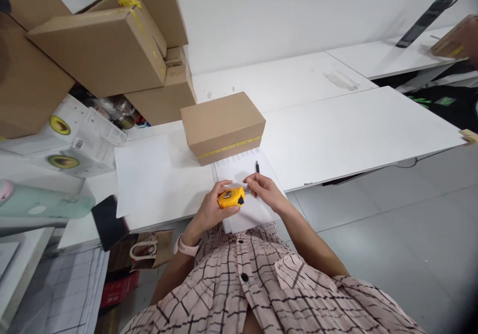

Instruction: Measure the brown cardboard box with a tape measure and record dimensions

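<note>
My left hand is wrapped round a yellow tape measure with a black corner. Close to the tape measure's right side, my right hand has its fingers pinched at a small greyish tape end. Both hands are over an open spiral notebook, whose upper part carries rows of writing. A black pen lies on the page, just beyond my right fingers. Behind the notebook sits a closed cardboard box, with a strip of yellow tape along its front.
A blank white sheet and a dark phone lie to the left, near a mint bottle. Stacked cartons stand at the back left. On the right, a dark bottle stands on the white table.
</note>
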Demonstrator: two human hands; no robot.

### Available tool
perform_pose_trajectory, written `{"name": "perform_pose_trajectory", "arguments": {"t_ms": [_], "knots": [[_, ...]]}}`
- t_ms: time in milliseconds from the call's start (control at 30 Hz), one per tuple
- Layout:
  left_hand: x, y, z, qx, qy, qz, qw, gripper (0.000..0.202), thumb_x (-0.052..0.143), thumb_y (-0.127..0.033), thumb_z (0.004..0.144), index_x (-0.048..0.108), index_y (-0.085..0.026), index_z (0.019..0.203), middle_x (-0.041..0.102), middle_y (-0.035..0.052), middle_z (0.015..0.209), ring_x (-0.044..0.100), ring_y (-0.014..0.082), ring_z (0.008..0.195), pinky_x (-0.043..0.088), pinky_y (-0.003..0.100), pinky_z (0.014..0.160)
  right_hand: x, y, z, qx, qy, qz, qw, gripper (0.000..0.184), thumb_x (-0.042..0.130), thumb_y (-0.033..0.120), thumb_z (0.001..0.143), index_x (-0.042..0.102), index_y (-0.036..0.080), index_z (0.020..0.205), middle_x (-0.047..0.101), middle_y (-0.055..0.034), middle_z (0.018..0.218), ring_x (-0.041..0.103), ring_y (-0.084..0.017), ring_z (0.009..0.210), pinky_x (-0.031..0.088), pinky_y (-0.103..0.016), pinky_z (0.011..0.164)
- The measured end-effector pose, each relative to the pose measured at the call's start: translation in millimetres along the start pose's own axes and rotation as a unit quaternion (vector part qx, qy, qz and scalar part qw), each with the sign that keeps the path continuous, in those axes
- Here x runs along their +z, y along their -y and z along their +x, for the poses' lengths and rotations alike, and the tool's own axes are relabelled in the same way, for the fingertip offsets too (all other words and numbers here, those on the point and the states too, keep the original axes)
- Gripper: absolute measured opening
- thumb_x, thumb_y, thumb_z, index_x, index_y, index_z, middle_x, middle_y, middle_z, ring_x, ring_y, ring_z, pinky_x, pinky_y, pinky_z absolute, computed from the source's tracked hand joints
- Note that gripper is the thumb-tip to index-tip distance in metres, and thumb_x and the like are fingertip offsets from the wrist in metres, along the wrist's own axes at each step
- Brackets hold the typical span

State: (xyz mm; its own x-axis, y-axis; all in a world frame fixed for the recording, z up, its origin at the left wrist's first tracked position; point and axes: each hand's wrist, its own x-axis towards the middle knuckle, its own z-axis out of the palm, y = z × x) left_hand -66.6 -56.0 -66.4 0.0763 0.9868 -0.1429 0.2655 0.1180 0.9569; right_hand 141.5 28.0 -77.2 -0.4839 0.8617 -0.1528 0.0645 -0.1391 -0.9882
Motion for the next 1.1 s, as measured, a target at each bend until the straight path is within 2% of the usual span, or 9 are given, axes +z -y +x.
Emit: {"name": "perform_pose_trajectory", "arguments": {"t_ms": [133, 200, 300, 367, 467, 600, 833, 967, 1100], "knots": [[-54.3, -19.9, 7.8, 0.034, -0.101, 0.010, 0.994, 0.069, 0.084, -0.042, 0.070, 0.056, -0.023, 0.131, 0.070, 0.0096, 0.115, 0.069, 0.0247, 0.099, 0.054, 0.035, 0.084, -46.6, 40.5, 33.2, -0.093, -0.092, 0.006, 0.991, 0.042, 0.079, 0.059, 0.073, 0.061, 0.023, 0.086, 0.055, 0.0024, 0.070, 0.046, -0.011, 0.062, 0.040, -0.027, 0.056], [-91.5, -33.2, 19.2, 0.053, -0.184, 0.014, 0.981, 0.067, 0.084, -0.042, 0.069, 0.059, -0.022, 0.128, 0.071, 0.0067, 0.108, 0.069, 0.0219, 0.091, 0.054, 0.031, 0.076, -77.6, 65.1, 67.5, -0.151, -0.167, 0.000, 0.974, 0.038, 0.081, 0.054, 0.073, 0.060, 0.024, 0.085, 0.050, 0.0040, 0.068, 0.045, -0.011, 0.060, 0.040, -0.026, 0.056], [-145.6, -49.9, 46.0, 0.112, -0.292, 0.014, 0.950, 0.053, 0.077, -0.046, 0.075, 0.064, -0.018, 0.118, 0.069, 0.0036, 0.094, 0.066, 0.0167, 0.078, 0.049, 0.026, 0.067, -116.6, 94.6, 131.8, -0.178, -0.223, -0.006, 0.959, 0.034, 0.076, 0.051, 0.079, 0.055, 0.026, 0.083, 0.044, 0.0052, 0.063, 0.044, -0.011, 0.057, 0.039, -0.026, 0.053], [-174.5, -56.2, 67.1, 0.134, -0.316, -0.009, 0.939, 0.050, 0.076, -0.047, 0.075, 0.064, -0.016, 0.113, 0.069, 0.0043, 0.095, 0.064, 0.0141, 0.073, 0.045, 0.024, 0.062, -129.8, 105.6, 172.9, -0.164, -0.225, -0.012, 0.960, 0.031, 0.075, 0.048, 0.082, 0.052, 0.026, 0.082, 0.043, 0.0051, 0.061, 0.045, -0.012, 0.056, 0.039, -0.026, 0.052], [-202.9, -56.7, 95.0, 0.093, -0.323, -0.047, 0.941, 0.043, 0.077, -0.048, 0.075, 0.064, -0.015, 0.100, 0.068, 0.0049, 0.090, 0.062, 0.0132, 0.069, 0.042, 0.023, 0.056, -129.2, 108.5, 218.3, -0.132, -0.230, -0.032, 0.964, 0.028, 0.073, 0.043, 0.083, 0.051, 0.026, 0.081, 0.046, 0.0038, 0.062, 0.046, -0.013, 0.058, 0.040, -0.028, 0.054], [-213.9, -46.1, 114.5, 0.027, -0.315, -0.059, 0.947, 0.040, 0.077, -0.051, 0.073, 0.063, -0.017, 0.089, 0.067, 0.0033, 0.080, 0.061, 0.0131, 0.061, 0.037, 0.023, 0.050, -109.6, 95.9, 244.2, -0.080, -0.249, -0.079, 0.962, 0.027, 0.073, 0.039, 0.081, 0.051, 0.024, 0.083, 0.055, 0.0002, 0.073, 0.051, -0.014, 0.069, 0.044, -0.028, 0.060], [-203.3, -38.3, 125.3, 0.027, -0.285, -0.047, 0.957, 0.050, 0.078, -0.057, 0.068, 0.063, -0.017, 0.094, 0.070, 0.0027, 0.081, 0.062, 0.0123, 0.059, 0.037, 0.022, 0.049, -92.5, 79.9, 239.8, -0.011, -0.181, -0.085, 0.980, 0.040, 0.074, 0.054, 0.081, 0.057, 0.020, 0.092, 0.068, -0.0100, 0.099, 0.063, -0.020, 0.086, 0.053, -0.031, 0.072], [-205.9, -44.5, 127.6, 0.022, -0.258, -0.040, 0.965, 0.048, 0.075, -0.057, 0.073, 0.064, -0.017, 0.095, 0.070, 0.0036, 0.082, 0.063, 0.0130, 0.060, 0.037, 0.023, 0.050, -91.4, 86.6, 231.0, 0.020, -0.148, -0.038, 0.988, 0.037, 0.075, 0.050, 0.083, 0.059, 0.019, 0.090, 0.069, -0.0112, 0.096, 0.064, -0.020, 0.086, 0.054, -0.030, 0.071], [-210.9, -50.8, 125.2, 0.007, -0.228, -0.011, 0.973, 0.039, 0.073, -0.050, 0.079, 0.065, -0.017, 0.097, 0.071, 0.0049, 0.082, 0.063, 0.0134, 0.059, 0.037, 0.023, 0.050, -89.8, 92.7, 226.8, 0.026, -0.179, -0.065, 0.981, 0.038, 0.081, 0.049, 0.078, 0.057, 0.020, 0.081, 0.065, -0.0069, 0.082, 0.061, -0.018, 0.078, 0.052, -0.030, 0.067]]}}
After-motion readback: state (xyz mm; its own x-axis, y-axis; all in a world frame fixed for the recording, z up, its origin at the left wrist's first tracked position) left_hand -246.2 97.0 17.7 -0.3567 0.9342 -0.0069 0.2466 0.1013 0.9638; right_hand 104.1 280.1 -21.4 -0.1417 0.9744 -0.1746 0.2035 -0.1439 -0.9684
